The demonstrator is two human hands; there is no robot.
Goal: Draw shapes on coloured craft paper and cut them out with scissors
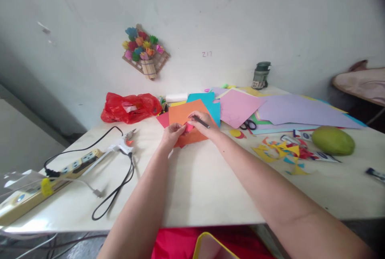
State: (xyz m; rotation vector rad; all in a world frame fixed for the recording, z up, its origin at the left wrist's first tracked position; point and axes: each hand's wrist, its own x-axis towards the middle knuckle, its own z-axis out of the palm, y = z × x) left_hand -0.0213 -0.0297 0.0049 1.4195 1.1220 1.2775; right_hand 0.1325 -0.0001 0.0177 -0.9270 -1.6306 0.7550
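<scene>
The small red piece [189, 127] is pinched at its edge by the left hand [174, 131], that grip being closed on it. By the right hand [204, 122] a dark pen-like tool [201, 121] is held, with the fingertips brought close to the piece; whether it is also touched by them cannot be told.

The piece is held above the orange sheet [186, 110]. It appears to be paper, so it should be very light, thin and easily creased or torn; it is best taken lightly by the rim, with the middle left unpressed. The tool looks slim and stiff, and is better held along its shaft.

Farther out on the tabletop [210, 187], black-handled scissors [248, 124] are seen beside the pink sheet [239, 108]. White-and-blue lettering is carried by the wrappers [326, 156], but no brand can be read. The pale label on the bottle [261, 75] is likewise illegible. On the wall [186, 14], red handwritten characters [207, 54] can be read, apparently "217" or "Z17".
</scene>
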